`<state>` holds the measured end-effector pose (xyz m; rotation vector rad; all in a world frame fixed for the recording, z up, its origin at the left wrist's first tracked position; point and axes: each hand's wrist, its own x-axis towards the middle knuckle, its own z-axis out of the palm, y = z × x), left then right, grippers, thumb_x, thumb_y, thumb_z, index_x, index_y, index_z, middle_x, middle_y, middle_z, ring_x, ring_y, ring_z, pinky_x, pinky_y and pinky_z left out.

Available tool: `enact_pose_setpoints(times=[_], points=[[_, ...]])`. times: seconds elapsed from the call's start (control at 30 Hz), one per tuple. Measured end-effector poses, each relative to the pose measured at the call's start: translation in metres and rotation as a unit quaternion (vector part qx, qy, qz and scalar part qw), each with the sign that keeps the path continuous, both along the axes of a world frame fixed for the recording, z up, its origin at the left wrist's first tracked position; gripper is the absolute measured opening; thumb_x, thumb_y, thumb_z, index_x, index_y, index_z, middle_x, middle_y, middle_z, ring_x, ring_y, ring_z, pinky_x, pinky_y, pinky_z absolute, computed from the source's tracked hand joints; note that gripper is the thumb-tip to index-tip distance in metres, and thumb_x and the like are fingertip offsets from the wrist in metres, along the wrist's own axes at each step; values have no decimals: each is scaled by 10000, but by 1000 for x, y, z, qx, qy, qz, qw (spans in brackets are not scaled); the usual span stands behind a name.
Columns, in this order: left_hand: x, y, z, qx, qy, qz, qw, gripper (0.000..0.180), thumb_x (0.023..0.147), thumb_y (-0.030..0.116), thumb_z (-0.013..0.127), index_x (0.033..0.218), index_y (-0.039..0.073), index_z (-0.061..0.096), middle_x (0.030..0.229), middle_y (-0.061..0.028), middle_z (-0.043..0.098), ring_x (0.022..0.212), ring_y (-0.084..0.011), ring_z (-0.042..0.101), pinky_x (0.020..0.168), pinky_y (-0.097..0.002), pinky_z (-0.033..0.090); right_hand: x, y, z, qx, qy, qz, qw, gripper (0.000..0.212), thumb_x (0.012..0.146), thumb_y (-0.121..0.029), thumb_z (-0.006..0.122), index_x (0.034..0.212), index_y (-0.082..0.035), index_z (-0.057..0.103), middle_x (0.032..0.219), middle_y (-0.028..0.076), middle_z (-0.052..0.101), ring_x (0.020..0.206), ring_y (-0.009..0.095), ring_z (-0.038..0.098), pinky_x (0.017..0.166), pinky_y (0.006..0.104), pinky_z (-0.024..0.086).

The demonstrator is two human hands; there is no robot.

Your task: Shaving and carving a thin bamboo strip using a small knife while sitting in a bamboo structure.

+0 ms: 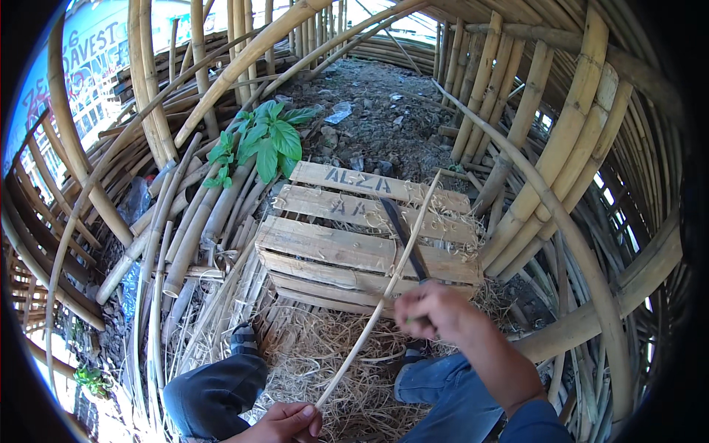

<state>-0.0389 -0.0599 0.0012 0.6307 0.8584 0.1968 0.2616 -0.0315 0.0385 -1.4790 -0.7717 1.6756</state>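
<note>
My left hand point(286, 422), low in the view, is closed round the lower end of a long, thin bamboo strip point(362, 337). The strip slants up and away to the right, across the top of a slatted wooden crate point(325, 238). My right hand point(437, 313) is closed on the handle of a long knife point(403, 236) near the crate's front right corner. Its dark blade points away over the slats and passes behind the strip. Most of the handle is hidden by my fingers. Pale curled shavings point(450, 225) lie on the crate.
More shavings point(332, 369) cover the ground between my legs. Bamboo poles point(196, 229) are stacked at the left beside a leafy green plant point(269, 140). A long bent pole point(550, 196) and a bamboo wall point(576, 118) stand at the right. Rocky soil point(369, 96) lies beyond the crate.
</note>
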Motion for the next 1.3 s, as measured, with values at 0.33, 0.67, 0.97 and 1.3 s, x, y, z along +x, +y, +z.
enact_pose_setpoints(times=[0.33,0.67,0.97,1.3], points=[[-4,1,3,24,25,-15,999,326,957,314,380,729,97,467,504,-3,393,394,-97,354,370,-231,318,-2,0,-3,34,-83,37,995,227,887,-140,503,759,41,556,533,41,466,386,79,345,355,222,236],[-5,0,5,22,32,17,999,316,946,297,422,710,91,465,500,15,379,394,-97,385,357,-217,301,14,9,-2,22,-94,-26,995,156,862,-94,500,781,33,538,584,59,481,397,79,362,348,210,246],[-7,-3,-7,46,46,7,998,323,946,301,421,712,88,486,492,-5,411,368,-88,360,338,-214,250,9,10,-3,39,-127,74,988,222,894,-169,480,742,-16,534,536,-2,448,405,59,350,350,206,237],[-4,-5,-12,39,36,-13,999,313,943,294,435,706,94,478,487,-13,416,362,-93,371,334,-211,288,65,26,-5,95,-113,-170,974,240,901,-155,490,739,22,510,543,41,439,395,75,339,354,223,223]])
